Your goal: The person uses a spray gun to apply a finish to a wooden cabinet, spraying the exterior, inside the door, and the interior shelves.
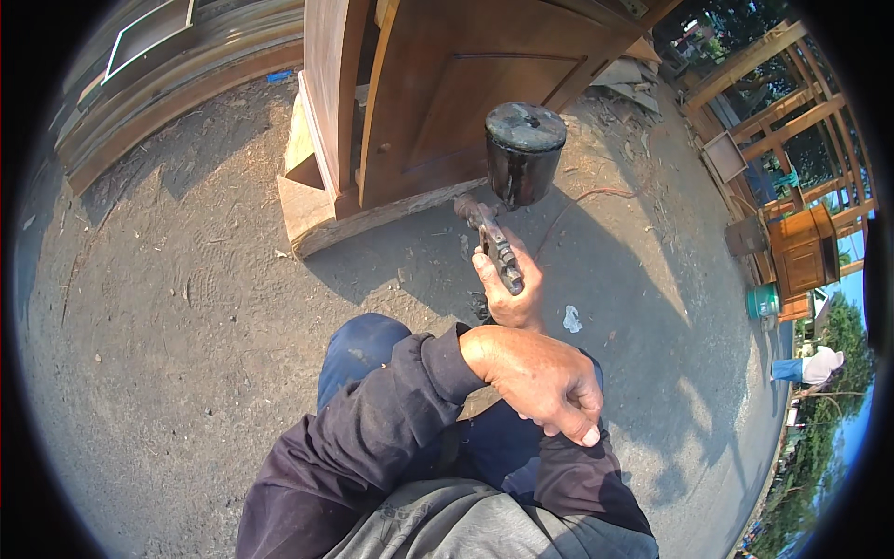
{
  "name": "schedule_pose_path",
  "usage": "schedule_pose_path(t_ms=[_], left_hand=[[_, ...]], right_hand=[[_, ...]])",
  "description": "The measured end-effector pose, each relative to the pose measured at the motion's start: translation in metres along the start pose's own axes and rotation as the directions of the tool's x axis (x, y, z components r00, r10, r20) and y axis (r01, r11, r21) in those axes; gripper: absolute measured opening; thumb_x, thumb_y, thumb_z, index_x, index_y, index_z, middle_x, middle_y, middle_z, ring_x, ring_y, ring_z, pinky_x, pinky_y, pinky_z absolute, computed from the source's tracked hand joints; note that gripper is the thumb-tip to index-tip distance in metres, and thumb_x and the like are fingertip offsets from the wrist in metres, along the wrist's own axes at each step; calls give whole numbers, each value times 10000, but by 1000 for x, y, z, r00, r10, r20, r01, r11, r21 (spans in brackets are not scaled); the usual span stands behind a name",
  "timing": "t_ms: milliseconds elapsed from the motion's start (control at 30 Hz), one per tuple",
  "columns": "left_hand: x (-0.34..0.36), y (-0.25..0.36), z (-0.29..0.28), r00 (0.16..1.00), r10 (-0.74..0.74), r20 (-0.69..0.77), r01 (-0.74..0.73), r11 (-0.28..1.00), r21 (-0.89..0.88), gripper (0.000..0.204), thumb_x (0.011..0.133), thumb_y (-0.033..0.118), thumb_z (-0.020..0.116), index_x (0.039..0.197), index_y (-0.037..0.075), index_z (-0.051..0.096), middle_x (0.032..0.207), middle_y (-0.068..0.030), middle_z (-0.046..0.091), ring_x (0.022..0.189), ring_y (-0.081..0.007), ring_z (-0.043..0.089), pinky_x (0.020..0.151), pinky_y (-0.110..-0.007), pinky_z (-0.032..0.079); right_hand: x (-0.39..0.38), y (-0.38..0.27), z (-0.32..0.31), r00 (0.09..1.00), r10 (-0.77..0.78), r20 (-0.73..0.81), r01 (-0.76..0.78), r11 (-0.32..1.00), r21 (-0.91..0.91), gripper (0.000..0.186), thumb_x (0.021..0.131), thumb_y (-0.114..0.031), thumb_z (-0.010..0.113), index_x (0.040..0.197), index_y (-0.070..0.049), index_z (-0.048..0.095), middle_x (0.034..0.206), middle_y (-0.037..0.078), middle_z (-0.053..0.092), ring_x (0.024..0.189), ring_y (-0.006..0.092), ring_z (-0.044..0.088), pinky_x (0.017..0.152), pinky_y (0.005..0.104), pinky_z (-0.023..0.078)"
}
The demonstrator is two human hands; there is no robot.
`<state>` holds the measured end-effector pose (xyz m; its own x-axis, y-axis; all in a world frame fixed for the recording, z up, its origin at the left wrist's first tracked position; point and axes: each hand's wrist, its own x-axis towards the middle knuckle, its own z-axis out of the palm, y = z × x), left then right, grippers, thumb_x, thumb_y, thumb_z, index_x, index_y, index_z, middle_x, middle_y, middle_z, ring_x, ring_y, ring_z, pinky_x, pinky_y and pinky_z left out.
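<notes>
My right hand (515, 296) grips a worn spray gun (495, 244), its fingers and thumb around the handle. A dark, stained paint cup (524, 156) with a lid stands upright on top of the gun. The gun is in front of a brown wooden cabinet (484, 93) with panelled doors. My left arm crosses over in front of me, and my left hand (540, 374) lies over my right forearm, next to the right sleeve (585, 475). Its fingers are curled closed with the thumb pointing right; what they hold, if anything, is hidden.
A wooden block (305, 210) and beam support the cabinet's base. A thin hose (596, 194) runs along the ground behind the gun. Stacked boards (186, 98) lie far left. At right are a small cabinet (803, 250), a green bucket (762, 301), a timber frame and a distant person (812, 366).
</notes>
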<state>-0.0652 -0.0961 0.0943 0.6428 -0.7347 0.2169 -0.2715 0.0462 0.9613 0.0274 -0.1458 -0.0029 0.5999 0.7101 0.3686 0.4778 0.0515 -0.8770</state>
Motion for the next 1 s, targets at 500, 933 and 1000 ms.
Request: schedule_pose_path(t_ms=[500, 933, 1000], left_hand=[[-14, 6, 0, 999, -48, -3, 47, 996, -69, 526, 1029, 500, 609, 1172, 7, 725, 1008, -116, 755, 927, -241, 710, 807, -382, 539], [-13, 21, 12, 992, 36, 123, -18, 990, -143, 558, 1019, 505, 622, 1207, -14, 708, 923, -127, 752, 847, -227, 714, 755, -381, 543], [-10, 18, 11, 990, 42, 133, -22, 988, -150, 562, 1020, 505, 621, 1206, -19, 707, 901, -125, 748, 830, -224, 713, 745, -380, 542]], right_hand=[[32, -54, 2, 999, 32, 22, -35, 990, 139, 400, 956, -88, 738, 1323, 22, 625, 968, 65, 741, 805, 106, 675, 720, 249, 563], [62, -122, 0, 884, -439, -164, 467, 855, 228, 369, 969, -47, 699, 1302, 63, 584, 1058, 152, 711, 888, 153, 696, 589, 219, 539], [56, -111, 6, 899, -414, -139, 436, 876, 208, 401, 961, -33, 705, 1326, 66, 572, 1058, 150, 715, 898, 155, 700, 633, 230, 555]])
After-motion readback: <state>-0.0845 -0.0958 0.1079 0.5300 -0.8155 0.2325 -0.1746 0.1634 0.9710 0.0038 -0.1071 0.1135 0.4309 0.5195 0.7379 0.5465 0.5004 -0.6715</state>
